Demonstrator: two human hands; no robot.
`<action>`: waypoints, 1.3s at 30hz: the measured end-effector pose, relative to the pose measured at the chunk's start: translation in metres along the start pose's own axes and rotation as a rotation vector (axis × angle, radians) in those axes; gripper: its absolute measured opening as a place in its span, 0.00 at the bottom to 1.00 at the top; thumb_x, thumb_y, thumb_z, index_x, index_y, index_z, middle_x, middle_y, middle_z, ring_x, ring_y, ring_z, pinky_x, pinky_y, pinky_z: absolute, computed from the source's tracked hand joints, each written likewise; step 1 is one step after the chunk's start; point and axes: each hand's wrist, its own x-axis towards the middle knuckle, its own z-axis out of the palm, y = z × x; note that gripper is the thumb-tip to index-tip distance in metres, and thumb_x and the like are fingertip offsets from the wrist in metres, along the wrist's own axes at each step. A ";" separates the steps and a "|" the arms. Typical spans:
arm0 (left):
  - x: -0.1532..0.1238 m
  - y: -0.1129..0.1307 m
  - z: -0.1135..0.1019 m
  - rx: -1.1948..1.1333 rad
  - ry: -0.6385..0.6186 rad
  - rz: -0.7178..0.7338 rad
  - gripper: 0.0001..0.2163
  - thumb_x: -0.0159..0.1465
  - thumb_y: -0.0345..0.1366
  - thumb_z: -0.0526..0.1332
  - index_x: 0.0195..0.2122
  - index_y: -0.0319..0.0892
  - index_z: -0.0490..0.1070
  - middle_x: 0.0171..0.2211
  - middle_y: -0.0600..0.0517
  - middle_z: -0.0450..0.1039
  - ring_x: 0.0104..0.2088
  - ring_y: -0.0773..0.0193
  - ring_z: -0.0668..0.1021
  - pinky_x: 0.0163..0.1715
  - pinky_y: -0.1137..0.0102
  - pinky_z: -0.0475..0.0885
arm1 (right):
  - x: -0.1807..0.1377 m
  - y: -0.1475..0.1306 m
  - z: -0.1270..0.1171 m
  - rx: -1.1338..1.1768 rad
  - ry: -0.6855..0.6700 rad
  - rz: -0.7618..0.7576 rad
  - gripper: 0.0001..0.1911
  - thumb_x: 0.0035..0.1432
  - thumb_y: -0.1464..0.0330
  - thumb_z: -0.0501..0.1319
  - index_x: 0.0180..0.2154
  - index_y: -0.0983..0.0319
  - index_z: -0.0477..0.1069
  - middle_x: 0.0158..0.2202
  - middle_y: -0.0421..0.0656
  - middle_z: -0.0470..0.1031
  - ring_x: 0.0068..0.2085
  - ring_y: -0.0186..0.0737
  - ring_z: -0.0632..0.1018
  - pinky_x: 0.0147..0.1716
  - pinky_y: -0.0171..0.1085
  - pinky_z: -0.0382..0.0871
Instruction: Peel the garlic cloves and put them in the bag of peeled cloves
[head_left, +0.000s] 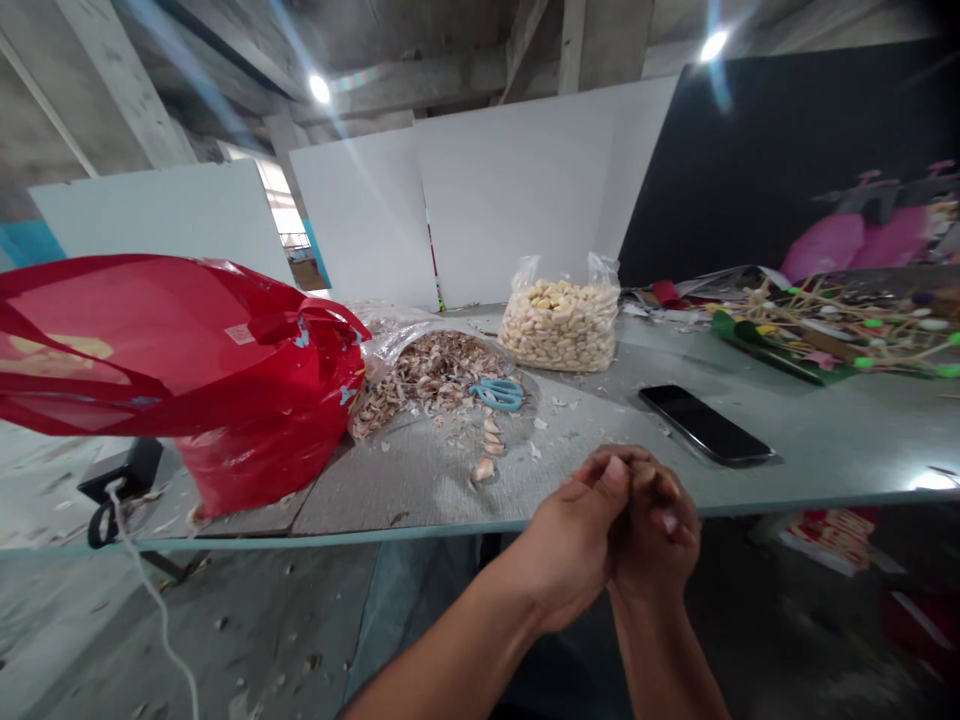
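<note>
My left hand point(574, 530) and my right hand point(660, 535) are pressed together at the table's near edge, fingers curled in a pinch around something small that I cannot make out. A few unpeeled garlic cloves point(486, 455) lie on the table just beyond them. Further back, blue-handled scissors point(499, 393) rest beside a pile of garlic skins point(427, 375) on clear plastic. A clear bag of peeled garlic cloves point(561, 322) stands behind.
A big red plastic bag point(187, 360) fills the table's left side. A black phone point(705, 423) lies to the right. Craft sticks and coloured bits on a green tray point(832, 330) sit at far right. White boards point(495, 200) stand behind the grey table point(825, 440).
</note>
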 end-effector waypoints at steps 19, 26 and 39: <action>0.014 -0.022 -0.011 -0.005 -0.173 -0.063 0.23 0.54 0.56 0.63 0.29 0.36 0.70 0.30 0.46 0.71 0.37 0.59 0.75 0.43 0.65 0.66 | -0.001 0.005 -0.031 -0.117 -0.079 0.038 0.08 0.56 0.65 0.62 0.27 0.61 0.69 0.31 0.42 0.74 0.32 0.38 0.76 0.31 0.36 0.72; 0.010 -0.023 -0.014 -0.042 -0.163 -0.096 0.24 0.53 0.57 0.64 0.22 0.38 0.65 0.20 0.52 0.63 0.30 0.61 0.74 0.36 0.67 0.66 | -0.006 0.004 -0.052 -0.077 -0.191 0.187 0.15 0.49 0.60 0.66 0.38 0.60 0.74 0.35 0.47 0.78 0.36 0.45 0.79 0.33 0.40 0.75; 0.011 -0.034 -0.006 -0.074 -0.087 -0.142 0.25 0.53 0.60 0.61 0.25 0.38 0.67 0.21 0.52 0.66 0.31 0.61 0.75 0.39 0.67 0.67 | -0.015 0.006 -0.055 -0.166 -0.058 0.125 0.11 0.52 0.63 0.65 0.38 0.60 0.76 0.32 0.44 0.79 0.32 0.44 0.80 0.30 0.39 0.77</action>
